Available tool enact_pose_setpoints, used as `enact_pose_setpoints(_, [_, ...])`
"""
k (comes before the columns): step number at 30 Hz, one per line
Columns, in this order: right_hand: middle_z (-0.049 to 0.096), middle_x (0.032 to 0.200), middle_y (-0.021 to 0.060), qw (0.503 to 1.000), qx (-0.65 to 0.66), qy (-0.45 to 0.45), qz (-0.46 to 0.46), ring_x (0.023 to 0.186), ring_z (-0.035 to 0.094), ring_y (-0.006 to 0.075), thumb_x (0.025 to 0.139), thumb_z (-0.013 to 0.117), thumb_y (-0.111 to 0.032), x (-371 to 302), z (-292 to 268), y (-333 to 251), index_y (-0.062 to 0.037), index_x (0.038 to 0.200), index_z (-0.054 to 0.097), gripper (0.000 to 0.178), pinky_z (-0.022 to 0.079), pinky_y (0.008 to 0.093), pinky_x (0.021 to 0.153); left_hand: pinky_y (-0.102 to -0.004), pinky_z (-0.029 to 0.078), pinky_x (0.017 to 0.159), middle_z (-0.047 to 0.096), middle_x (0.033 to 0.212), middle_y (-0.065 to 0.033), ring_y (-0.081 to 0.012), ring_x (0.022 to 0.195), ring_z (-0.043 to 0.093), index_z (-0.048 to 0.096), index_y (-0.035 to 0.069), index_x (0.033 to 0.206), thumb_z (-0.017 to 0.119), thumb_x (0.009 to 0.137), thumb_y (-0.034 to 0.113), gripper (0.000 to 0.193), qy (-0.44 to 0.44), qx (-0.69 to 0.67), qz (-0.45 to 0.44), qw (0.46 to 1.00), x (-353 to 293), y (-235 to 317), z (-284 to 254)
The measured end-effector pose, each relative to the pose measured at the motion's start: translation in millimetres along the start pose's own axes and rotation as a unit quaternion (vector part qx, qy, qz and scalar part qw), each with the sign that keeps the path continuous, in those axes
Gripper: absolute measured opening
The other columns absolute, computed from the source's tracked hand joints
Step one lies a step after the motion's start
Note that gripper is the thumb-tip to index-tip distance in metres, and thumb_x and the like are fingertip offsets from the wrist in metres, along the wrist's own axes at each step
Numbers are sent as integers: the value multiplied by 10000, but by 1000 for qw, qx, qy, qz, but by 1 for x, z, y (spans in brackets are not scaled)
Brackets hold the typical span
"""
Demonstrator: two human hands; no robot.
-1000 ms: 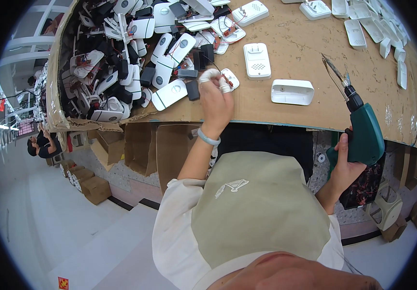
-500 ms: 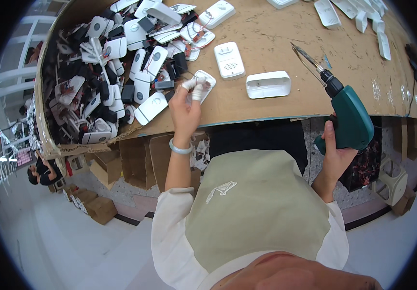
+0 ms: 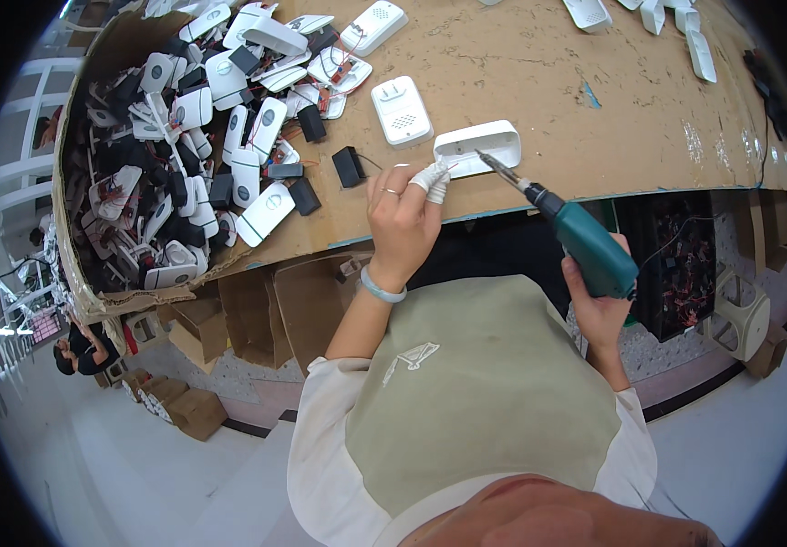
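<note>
My left hand (image 3: 403, 214), with white tape round its thumb and a forefinger, is pinched at the near left end of an open white plastic shell (image 3: 503, 137). What it pinches is hidden by the fingers. A thin dark wire runs toward the hand from a small black box (image 3: 348, 167) on the cardboard. In my right hand (image 3: 599, 296) is a green soldering gun (image 3: 594, 246), its metal tip reaching over the inside of the shell. Just beyond the shell lies a white plug-in housing (image 3: 403, 111) with prongs and a dotted grille.
A large heap of white covers (image 3: 266, 214), black boxes and red wires fills the left of the cardboard-topped table (image 3: 558, 109). More white shells (image 3: 702, 56) lie at the far right. Beneath the table edge are cardboard boxes (image 3: 307, 296) and a black bin (image 3: 667, 273) on the right.
My left hand has moved right from the white cover by the heap to the shell, and the wired black box has come along. The soldering gun has swung left and down over the shell.
</note>
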State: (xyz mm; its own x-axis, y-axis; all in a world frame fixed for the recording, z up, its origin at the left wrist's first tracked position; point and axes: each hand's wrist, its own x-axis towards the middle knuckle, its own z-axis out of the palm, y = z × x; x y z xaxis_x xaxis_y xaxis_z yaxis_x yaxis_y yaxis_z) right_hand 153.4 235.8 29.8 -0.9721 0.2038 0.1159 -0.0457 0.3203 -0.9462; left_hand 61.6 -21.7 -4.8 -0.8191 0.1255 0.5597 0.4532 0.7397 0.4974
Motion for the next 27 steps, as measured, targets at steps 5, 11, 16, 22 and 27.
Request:
enact_pose_setpoints(5, [627, 976, 140, 995, -65, -9, -76, 872, 627, 260, 797, 785, 8, 2, 10, 6, 14, 976, 653, 223, 497, 322, 770, -437, 402, 873, 650, 1061, -89, -321, 1019, 540, 727, 21, 891, 783, 751, 74, 160, -23, 116, -7, 993, 11, 19, 8])
enact_pose_setpoints(11, [624, 1001, 141, 992, -81, -33, -95, 877, 633, 272, 807, 780, 2, 8, 20, 10, 10, 1002, 649, 236, 511, 333, 783, -468, 371, 925, 623, 1204, -93, -349, 1124, 483, 735, 15, 878, 778, 718, 79, 177, -30, 155, 12, 987, 14, 18, 15])
enact_pose_setpoints(16, [619, 1002, 140, 992, -78, -43, -88, 874, 634, 271, 806, 780, 1, 12, 21, 9, 8, 1007, 649, 240, 513, 328, 777, -474, 366, 930, 632, 1200, -96, -345, 1124, 492, 747, 17, 908, 776, 728, 89, 196, -19, 142, 6, 990, 13, 14, 17])
enact_pose_setpoints(22, [612, 989, 143, 992, -78, -41, -90, 866, 632, 272, 811, 772, 4, 12, 24, 8, 11, 1000, 641, 230, 511, 326, 771, -473, 358, 935, 637, 1199, -103, -344, 1124, 496, 746, 20, 910, 780, 726, 108, 207, -34, 146, -2, 989, 12, 15, 15])
enact_pose_setpoints(27, [608, 971, 143, 993, -73, -46, -76, 849, 626, 271, 819, 762, 3, 13, 23, 9, 12, 990, 635, 213, 507, 328, 757, -499, 336, 943, 604, 1248, -113, -350, 1142, 489, 714, -4, 903, 775, 724, 116, 224, -35, 134, -4, 990, 11, 14, 17])
